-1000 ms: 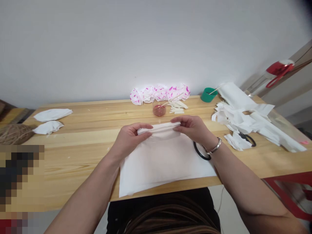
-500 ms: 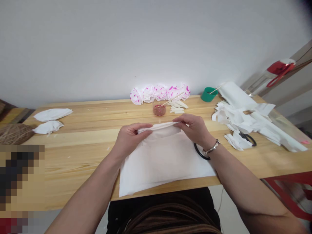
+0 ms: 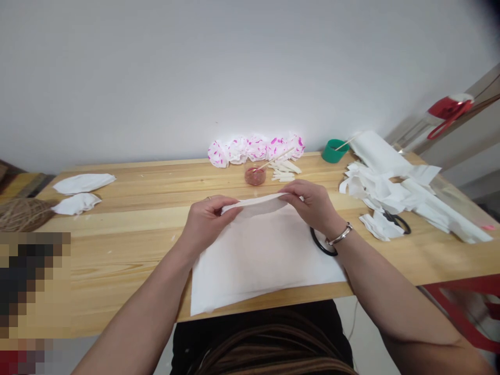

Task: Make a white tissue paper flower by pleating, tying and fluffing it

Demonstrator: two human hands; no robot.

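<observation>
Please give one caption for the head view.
Left hand and right hand pinch a white paper sheet on a wooden table.

Bright, even light; bowed edges.

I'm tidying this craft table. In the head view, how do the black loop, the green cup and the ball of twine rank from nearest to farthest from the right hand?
From the right hand:
1. Black loop, just beside the wrist.
2. Green cup, at the back of the table, to the right.
3. Ball of twine, at the far left edge.
</observation>
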